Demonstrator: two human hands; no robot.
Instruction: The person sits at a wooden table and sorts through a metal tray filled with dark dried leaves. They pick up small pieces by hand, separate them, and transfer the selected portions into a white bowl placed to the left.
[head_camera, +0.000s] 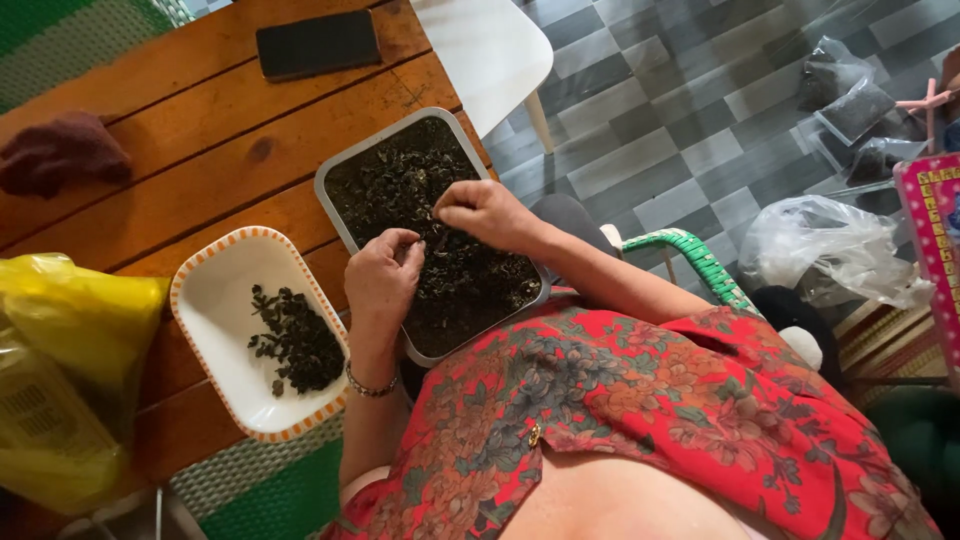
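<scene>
Matt wooden table (200, 150), glossy white dish (215, 320), crinkled dried leaves (400, 190)

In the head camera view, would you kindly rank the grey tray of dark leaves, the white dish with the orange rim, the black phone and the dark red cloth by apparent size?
1. Grey tray, largest.
2. White dish, slightly smaller.
3. Black phone and dark red cloth: these look alike in size, so I leave them unranked.

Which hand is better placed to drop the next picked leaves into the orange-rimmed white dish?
Left, probably. The left hand is at the tray edge nearest the dish, which sits beside it. The right hand is over the dark leaves mid-tray and would have to cross the left.
</scene>
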